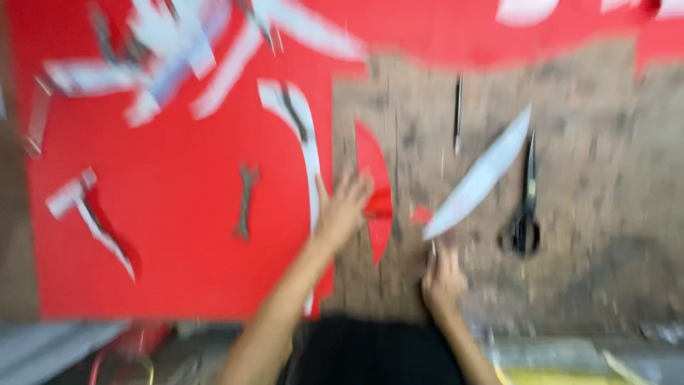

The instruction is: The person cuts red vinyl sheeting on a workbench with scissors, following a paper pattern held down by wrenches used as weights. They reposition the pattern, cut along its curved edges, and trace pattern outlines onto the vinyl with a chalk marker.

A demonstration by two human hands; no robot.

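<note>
Worn, mottled grey-brown bench [570,214], picture heavily blurred. Large red sheet [171,235] covering its left half, strewn with white paper offcuts [153,50]. Left hand [344,208]: grip closed on a curved red cut piece [376,192] at the sheet's edge. Right hand [443,278]: grip pinching the lower end of a long, pointed white strip [481,175]. Black scissors [526,207] just right of the strip; slim dark pen-like rod [458,114] above

A big red sheet [178,235] carries white paper scraps [149,57], beside black scissors [526,207] on a mottled grey-brown floor [605,178].
</note>
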